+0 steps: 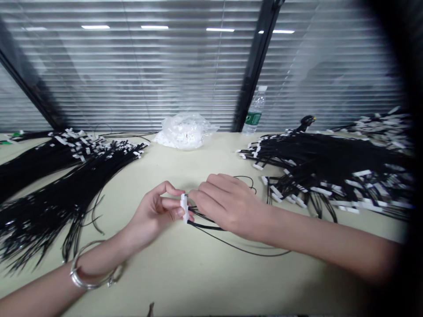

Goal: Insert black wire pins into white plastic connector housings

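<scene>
Between the thumb and fingers of my left hand (158, 209) is a white plastic connector (184, 208), held upright over the table. Several black wires (206, 228) run out of its right side and pass beneath my right hand (226, 202). The fingers of that hand are curled closed close to the connector's upper end, gripping a thin black wire (187, 195) whose end meets the connector. My right fingertips are partly hidden behind the knuckles. One loose wire loops out below my right wrist, and another curls behind the hand.
Bundles of black wires (76, 180) with white connectors lie at the left. A larger pile of wired connectors (317, 154) covers the right side. At the back stand a clear plastic bag (187, 130) of white pieces and a water bottle (254, 112), before window blinds (148, 66).
</scene>
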Action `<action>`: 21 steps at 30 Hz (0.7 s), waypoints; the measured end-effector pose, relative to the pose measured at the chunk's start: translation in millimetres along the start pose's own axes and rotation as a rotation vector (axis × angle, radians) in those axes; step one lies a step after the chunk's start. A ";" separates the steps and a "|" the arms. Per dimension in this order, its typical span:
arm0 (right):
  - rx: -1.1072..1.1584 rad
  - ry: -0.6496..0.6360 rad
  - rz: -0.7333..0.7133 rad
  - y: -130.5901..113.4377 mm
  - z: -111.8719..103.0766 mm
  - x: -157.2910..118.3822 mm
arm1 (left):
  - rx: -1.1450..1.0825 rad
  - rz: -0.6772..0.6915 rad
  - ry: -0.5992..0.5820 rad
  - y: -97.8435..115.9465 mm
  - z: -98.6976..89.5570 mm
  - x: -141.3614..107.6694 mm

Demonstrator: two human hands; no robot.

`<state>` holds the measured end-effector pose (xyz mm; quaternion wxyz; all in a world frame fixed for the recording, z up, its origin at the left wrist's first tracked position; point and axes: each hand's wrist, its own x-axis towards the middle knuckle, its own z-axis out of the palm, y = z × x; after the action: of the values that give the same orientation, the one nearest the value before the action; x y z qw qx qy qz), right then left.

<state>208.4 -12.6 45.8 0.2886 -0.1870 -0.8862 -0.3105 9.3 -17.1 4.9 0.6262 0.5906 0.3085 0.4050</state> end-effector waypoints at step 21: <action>-0.116 0.094 -0.429 22.3 14.5 -11.2 | -0.028 -0.027 0.016 -1.7 -0.3 0.8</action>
<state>222.6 11.7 39.4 0.2455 0.0043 -0.8720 -0.4234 9.7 -16.2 3.3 0.6374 0.5742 0.3157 0.4053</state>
